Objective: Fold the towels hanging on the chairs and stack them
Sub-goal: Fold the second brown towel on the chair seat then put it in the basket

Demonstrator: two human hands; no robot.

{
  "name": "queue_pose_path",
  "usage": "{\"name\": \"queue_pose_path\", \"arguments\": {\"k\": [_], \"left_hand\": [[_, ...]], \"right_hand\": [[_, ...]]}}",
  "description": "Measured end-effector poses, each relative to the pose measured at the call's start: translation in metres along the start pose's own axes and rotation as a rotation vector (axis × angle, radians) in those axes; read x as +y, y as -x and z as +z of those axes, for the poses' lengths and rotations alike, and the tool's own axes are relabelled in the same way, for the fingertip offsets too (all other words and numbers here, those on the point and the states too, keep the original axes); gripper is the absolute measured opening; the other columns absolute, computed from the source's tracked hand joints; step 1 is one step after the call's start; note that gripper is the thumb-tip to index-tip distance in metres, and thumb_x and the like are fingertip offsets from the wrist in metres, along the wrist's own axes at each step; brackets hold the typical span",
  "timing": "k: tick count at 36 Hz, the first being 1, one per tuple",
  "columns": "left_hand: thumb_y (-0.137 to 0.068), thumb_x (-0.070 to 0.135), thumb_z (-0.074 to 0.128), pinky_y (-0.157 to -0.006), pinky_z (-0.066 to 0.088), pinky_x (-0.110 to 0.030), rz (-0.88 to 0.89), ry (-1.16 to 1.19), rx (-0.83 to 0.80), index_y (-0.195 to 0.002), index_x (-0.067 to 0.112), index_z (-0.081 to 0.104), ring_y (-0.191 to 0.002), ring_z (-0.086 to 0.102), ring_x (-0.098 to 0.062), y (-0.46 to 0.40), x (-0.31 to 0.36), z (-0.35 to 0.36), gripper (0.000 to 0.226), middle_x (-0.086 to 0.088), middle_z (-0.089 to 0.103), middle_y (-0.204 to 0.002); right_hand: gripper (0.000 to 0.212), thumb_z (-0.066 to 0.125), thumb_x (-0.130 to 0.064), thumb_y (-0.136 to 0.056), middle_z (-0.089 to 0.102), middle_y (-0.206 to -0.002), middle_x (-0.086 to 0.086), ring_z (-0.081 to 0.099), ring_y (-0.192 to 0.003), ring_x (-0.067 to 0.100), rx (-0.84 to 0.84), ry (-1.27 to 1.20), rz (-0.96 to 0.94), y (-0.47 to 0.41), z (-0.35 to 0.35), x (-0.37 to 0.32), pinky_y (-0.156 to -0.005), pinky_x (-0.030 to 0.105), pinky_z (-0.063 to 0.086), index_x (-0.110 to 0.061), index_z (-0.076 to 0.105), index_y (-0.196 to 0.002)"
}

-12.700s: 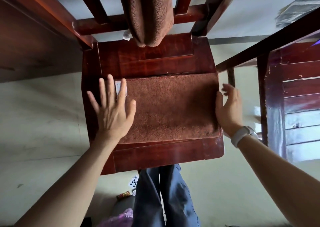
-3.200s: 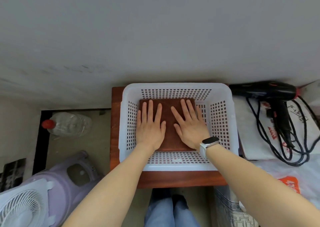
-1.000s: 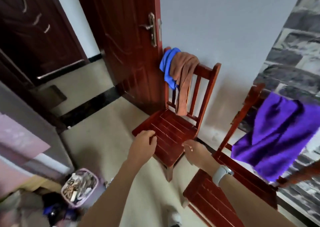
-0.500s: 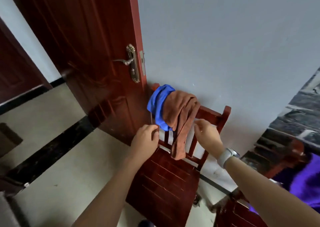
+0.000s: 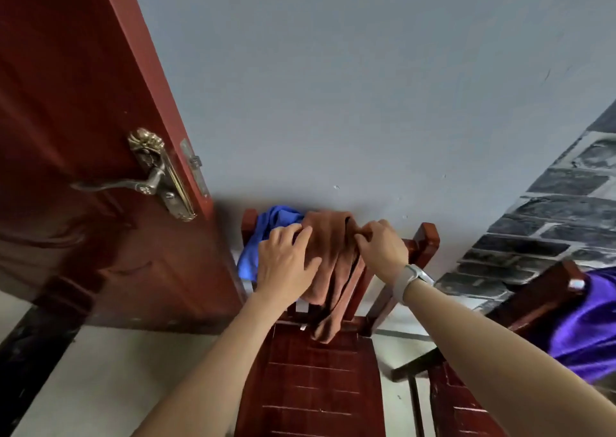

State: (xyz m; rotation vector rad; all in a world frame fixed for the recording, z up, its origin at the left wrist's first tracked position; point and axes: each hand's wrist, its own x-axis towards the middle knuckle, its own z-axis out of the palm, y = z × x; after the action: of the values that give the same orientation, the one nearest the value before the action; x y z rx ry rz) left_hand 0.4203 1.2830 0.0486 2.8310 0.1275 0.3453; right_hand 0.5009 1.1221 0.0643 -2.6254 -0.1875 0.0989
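Observation:
A brown towel (image 5: 333, 263) hangs bunched over the top rail of a red wooden chair (image 5: 310, 383), its end reaching down to the seat. A blue towel (image 5: 263, 233) hangs beside it on the left of the same rail. My left hand (image 5: 286, 266) lies on the brown towel's left side with fingers spread over the cloth. My right hand (image 5: 380, 246) pinches the towel's right edge at the rail. A purple towel (image 5: 586, 323) drapes over a second chair (image 5: 466, 406) at the right.
An open red door (image 5: 83, 136) with a brass handle (image 5: 150, 176) stands close to the left of the chair. A grey wall is behind it, and dark brick-pattern wall (image 5: 546, 216) at the right. Pale floor (image 5: 110, 380) lies to the left.
I have come closer to the chair. Both hands rose from below the rail onto the brown towel, the right hand now pinching its edge.

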Motion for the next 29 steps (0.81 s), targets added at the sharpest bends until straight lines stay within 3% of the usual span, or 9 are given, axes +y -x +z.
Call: {"name": "queue_pose_path", "arguments": {"k": [3, 8, 11, 14, 17, 20, 23, 27, 29], "left_hand": [[-0.076, 0.045, 0.066, -0.088, 0.036, -0.046, -0.011, -0.055, -0.078, -0.128, 0.017, 0.05, -0.119, 0.043, -0.03, -0.017, 0.007, 0.006, 0.061, -0.005, 0.049, -0.13], [-0.063, 0.023, 0.082, -0.062, 0.041, -0.042, 0.045, 0.012, 0.109, -0.079, 0.016, 0.069, -0.08, 0.061, -0.029, -0.032, 0.013, 0.009, 0.021, -0.001, 0.065, -0.081], [-0.075, 0.02, 0.07, -0.064, 0.041, -0.041, 0.095, 0.099, 0.236, -0.077, 0.015, 0.068, -0.076, 0.061, -0.028, -0.037, 0.022, 0.003, 0.006, 0.0, 0.066, -0.078], [-0.084, 0.026, 0.046, -0.07, 0.044, -0.041, 0.085, 0.316, 0.355, -0.082, 0.01, 0.062, -0.074, 0.06, -0.031, -0.037, 0.044, -0.017, 0.023, -0.006, 0.065, -0.077], [-0.085, 0.027, 0.043, -0.069, 0.043, -0.037, 0.133, 0.512, 0.441, -0.087, 0.004, 0.059, -0.075, 0.057, -0.026, -0.031, 0.069, -0.041, 0.028, -0.012, 0.063, -0.078], [-0.086, 0.032, 0.046, -0.069, 0.045, -0.035, 0.198, 0.573, 0.267, -0.091, 0.01, 0.058, -0.077, 0.06, -0.024, -0.019, 0.089, -0.058, 0.026, -0.007, 0.065, -0.083], [-0.086, 0.03, 0.055, -0.079, 0.047, -0.031, 0.193, 0.42, -0.091, -0.098, 0.02, 0.061, -0.09, 0.062, -0.018, -0.012, 0.099, -0.053, 0.016, 0.003, 0.068, -0.095], [-0.083, 0.032, 0.062, -0.1, 0.039, -0.028, 0.152, 0.634, -0.236, -0.129, 0.027, 0.047, -0.115, 0.05, -0.006, -0.001, 0.118, -0.046, 0.049, 0.011, 0.055, -0.126], [-0.084, 0.029, 0.063, -0.102, 0.036, -0.023, 0.182, 0.783, -0.297, -0.135, 0.028, 0.041, -0.12, 0.044, -0.001, 0.005, 0.136, -0.05, 0.056, 0.014, 0.047, -0.133]], "right_hand": [[0.02, 0.046, -0.023, -0.091, 0.061, -0.094, 0.011, 0.058, -0.092, 0.031, -0.001, -0.17, 0.036, 0.004, -0.014, 0.002, -0.079, 0.039, 0.044, -0.009, 0.053, -0.103], [0.018, 0.042, -0.021, -0.094, 0.054, -0.08, 0.002, 0.054, -0.08, 0.025, 0.082, -0.365, 0.017, 0.019, -0.051, 0.02, -0.07, 0.034, 0.042, -0.006, 0.046, -0.104], [0.016, 0.041, -0.018, -0.095, 0.051, -0.081, -0.003, 0.05, -0.082, 0.02, 0.187, -0.409, -0.013, 0.028, -0.075, 0.029, -0.07, 0.027, 0.035, -0.006, 0.047, -0.105], [0.01, 0.04, -0.015, -0.096, 0.05, -0.08, -0.008, 0.05, -0.073, 0.007, 0.319, -0.479, -0.065, 0.036, -0.1, 0.035, -0.063, 0.017, 0.038, -0.011, 0.045, -0.104], [0.008, 0.04, -0.011, -0.095, 0.049, -0.08, -0.013, 0.05, -0.072, -0.008, 0.493, -0.57, -0.142, 0.045, -0.127, 0.042, -0.065, 0.004, 0.036, -0.017, 0.042, -0.1], [0.014, 0.043, -0.007, -0.094, 0.054, -0.083, -0.01, 0.051, -0.076, -0.011, 0.518, -0.573, -0.213, 0.051, -0.154, 0.05, -0.068, -0.001, 0.034, -0.015, 0.049, -0.102], [0.02, 0.048, -0.003, -0.091, 0.06, -0.089, -0.005, 0.054, -0.081, 0.002, 0.298, -0.432, -0.305, 0.059, -0.171, 0.06, -0.075, 0.0, 0.035, -0.019, 0.057, -0.098], [0.02, 0.049, -0.01, -0.089, 0.06, -0.089, -0.02, 0.053, -0.084, -0.01, 0.049, -0.336, -0.418, 0.079, -0.178, 0.07, -0.082, 0.007, 0.037, -0.028, 0.057, -0.091], [0.02, 0.05, -0.006, -0.089, 0.06, -0.086, -0.022, 0.054, -0.082, -0.013, -0.013, -0.332, -0.436, 0.089, -0.179, 0.072, -0.08, 0.007, 0.038, -0.024, 0.059, -0.089]]}}
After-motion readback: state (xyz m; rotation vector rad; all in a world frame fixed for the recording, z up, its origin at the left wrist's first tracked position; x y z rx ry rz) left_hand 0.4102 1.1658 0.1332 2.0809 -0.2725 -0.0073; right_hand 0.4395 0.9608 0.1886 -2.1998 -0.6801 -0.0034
